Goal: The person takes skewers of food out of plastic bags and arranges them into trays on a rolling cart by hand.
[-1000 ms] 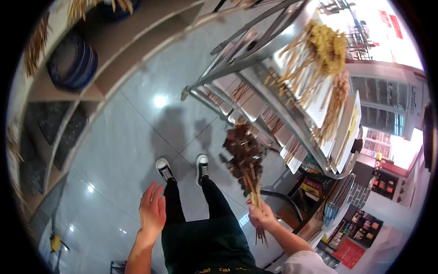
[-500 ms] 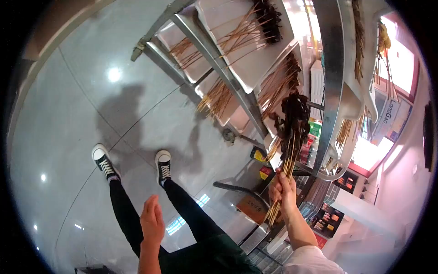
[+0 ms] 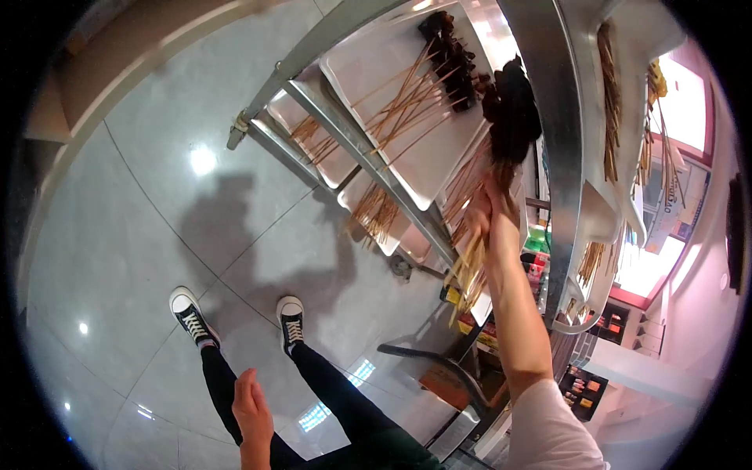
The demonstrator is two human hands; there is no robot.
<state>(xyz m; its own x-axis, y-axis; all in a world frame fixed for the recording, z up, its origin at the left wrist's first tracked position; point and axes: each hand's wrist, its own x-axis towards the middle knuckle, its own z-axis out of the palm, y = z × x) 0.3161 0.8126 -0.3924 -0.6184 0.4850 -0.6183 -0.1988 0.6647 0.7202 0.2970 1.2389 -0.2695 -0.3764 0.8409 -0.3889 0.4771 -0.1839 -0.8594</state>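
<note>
My right hand (image 3: 495,210) is closed around a bundle of skewers (image 3: 511,113). Their dark food ends point up and away from me, over the right-hand white tray, and the bare sticks trail back below my fist. Whether the bundle touches the tray, I cannot tell. Beside it, on the metal rack, a white tray (image 3: 356,70) bears more skewers with dark food (image 3: 450,66) at the far end and sticks lying toward me. My left hand (image 3: 252,409) hangs low above the floor near my legs, fingers loosely extended, holding nothing.
A metal rack post (image 3: 552,102) stands just right of the bundle. Lower trays hold more sticks (image 3: 374,213). Further right, another white tray (image 3: 601,207) sticks out. A dark curved bar (image 3: 427,354) is below my right arm, and my shoes (image 3: 192,317) rest on grey tiles.
My right hand has reached forward and up with the skewers, from beside the rack to over the tray area. My left hand has dropped slightly lower in view.
</note>
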